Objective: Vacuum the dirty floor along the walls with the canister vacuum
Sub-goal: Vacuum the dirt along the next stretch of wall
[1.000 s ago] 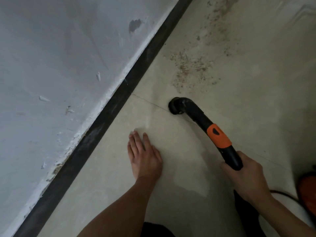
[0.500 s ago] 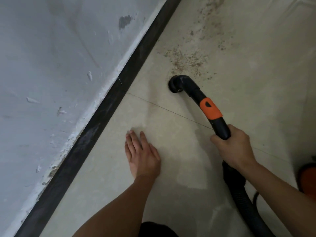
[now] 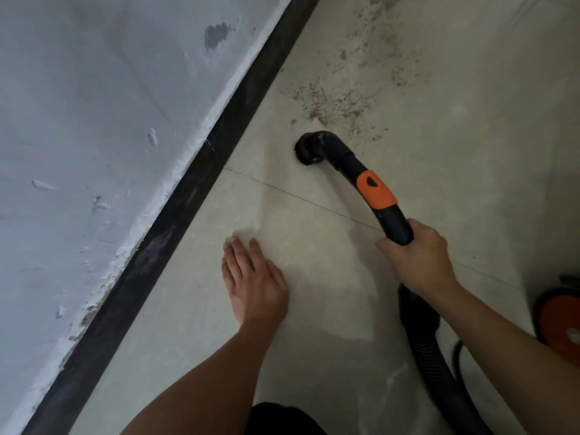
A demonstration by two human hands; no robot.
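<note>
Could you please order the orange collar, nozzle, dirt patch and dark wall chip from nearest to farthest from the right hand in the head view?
1. orange collar, on the wand that the right hand grips.
2. nozzle, farther ahead, to the left.
3. dirt patch, beyond the nozzle.
4. dark wall chip, far off to the left.

Open tile floor (image 3: pixel 470 183) is lying ahead and right of the vacuum nozzle (image 3: pixel 309 150). The wall (image 3: pixel 94 152) and black baseboard (image 3: pixel 175 215) are closing off the left side. The left hand (image 3: pixel 254 284) is lying flat in the strip between baseboard and curved handle (image 3: pixel 376 189); the ribbed hose (image 3: pixel 433 350) and orange canister (image 3: pixel 561 321) are blocking the lower right.
</note>
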